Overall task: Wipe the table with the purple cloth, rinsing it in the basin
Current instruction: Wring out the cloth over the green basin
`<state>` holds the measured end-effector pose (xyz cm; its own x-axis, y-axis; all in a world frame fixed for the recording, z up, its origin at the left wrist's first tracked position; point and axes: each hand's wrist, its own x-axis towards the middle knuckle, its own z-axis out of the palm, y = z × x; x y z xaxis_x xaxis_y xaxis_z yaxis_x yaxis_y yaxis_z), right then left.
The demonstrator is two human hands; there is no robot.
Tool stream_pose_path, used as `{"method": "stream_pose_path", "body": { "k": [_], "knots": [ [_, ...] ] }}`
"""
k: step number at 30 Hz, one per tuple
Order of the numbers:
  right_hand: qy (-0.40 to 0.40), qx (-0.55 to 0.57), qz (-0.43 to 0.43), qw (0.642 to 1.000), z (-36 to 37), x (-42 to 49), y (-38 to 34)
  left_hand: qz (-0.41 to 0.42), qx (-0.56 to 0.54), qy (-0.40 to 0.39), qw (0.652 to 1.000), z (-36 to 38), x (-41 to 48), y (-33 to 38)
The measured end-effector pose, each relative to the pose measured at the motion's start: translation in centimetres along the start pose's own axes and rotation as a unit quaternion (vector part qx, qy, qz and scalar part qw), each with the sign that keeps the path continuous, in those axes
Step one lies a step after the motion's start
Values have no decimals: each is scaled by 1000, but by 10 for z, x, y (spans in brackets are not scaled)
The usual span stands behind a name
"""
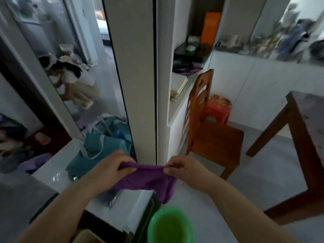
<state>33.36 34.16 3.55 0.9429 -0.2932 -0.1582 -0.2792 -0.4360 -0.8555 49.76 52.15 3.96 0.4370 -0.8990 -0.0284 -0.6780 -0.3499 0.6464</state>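
Note:
The purple cloth [149, 179] hangs stretched between both hands in the lower middle of the head view. My left hand [109, 165] grips its left top edge and my right hand [182, 170] pinches its right top edge. Below the cloth sits a green basin [168, 225] at the bottom edge of the frame, on the floor. The dark wooden table [305, 116] stands at the right, only its corner and legs showing.
A white counter [57, 165] on the left carries a teal bag [98, 146]. A white pillar [138, 76] rises straight ahead. A wooden chair [210, 135] and a red stool [217, 111] stand between pillar and table. A person crouches in the far room at left.

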Motion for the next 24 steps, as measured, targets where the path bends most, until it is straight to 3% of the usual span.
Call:
{"method": "stream_pose_path", "body": {
  "k": [6, 9, 12, 17, 21, 24],
  "knots": [
    [148, -14, -99, 984, -15, 46, -116, 119, -70, -6, 990, -137, 46, -22],
    [182, -13, -152, 971, -29, 64, -188, 175, -142, 1, 974, -210, 62, 1],
    [234, 14, -198, 952, -52, 75, -251, 235, -134, 41, 962, -273, 74, 38],
    [360, -1, -266, 894, -98, 86, -345, 324, -280, 77, 900, -369, 91, 97],
    [347, 55, -333, 875, -136, 89, -405, 411, -284, 178, 848, -424, 115, 139],
    [393, -7, -364, 844, -173, 103, -444, 425, -259, 284, 819, -460, 143, 169]
  ]
}}
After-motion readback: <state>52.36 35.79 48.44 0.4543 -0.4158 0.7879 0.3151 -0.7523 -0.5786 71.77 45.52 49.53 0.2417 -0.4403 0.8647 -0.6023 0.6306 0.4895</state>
